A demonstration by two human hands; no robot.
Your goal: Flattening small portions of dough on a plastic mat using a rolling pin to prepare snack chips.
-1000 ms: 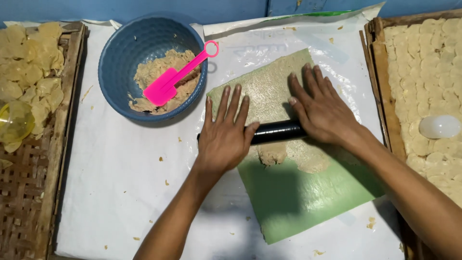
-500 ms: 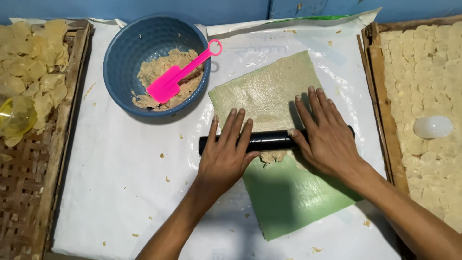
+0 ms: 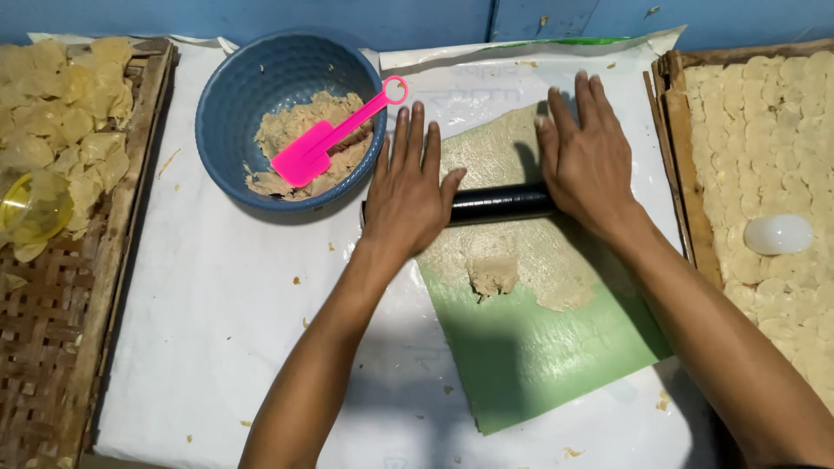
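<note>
Both hands lie flat on a black rolling pin (image 3: 499, 203) that sits crosswise near the centre of the frame. The left hand (image 3: 408, 187) covers the pin's left end with fingers spread and straight, palm pressed down — not curled around it. The right hand (image 3: 586, 156) rests the same way on the pin's right end, fingers stretched toward the top of the frame.

The pin lies on a green sheet (image 3: 539, 347) that runs from the upper middle down to the lower right, tilted a little. A thin layer of tan dough (image 3: 521, 260) is spread over the upper part of this sheet, on both sides of the pin, with a thicker lump just below it; the lower part of the sheet is bare green.

The white-covered surface (image 3: 217, 330) carries scattered crumbs. In the upper left stands a blue bowl (image 3: 234, 95) holding more dough and a pink spatula (image 3: 326, 139), its handle sticking out over the rim toward the left hand. At the left edge a woven tray (image 3: 52, 347) bears pale chips and a yellow cup (image 3: 30, 204). At the right edge — a wooden tray (image 3: 673, 182) packed with pale round discs, a white cup (image 3: 777, 234) lying on them.
</note>
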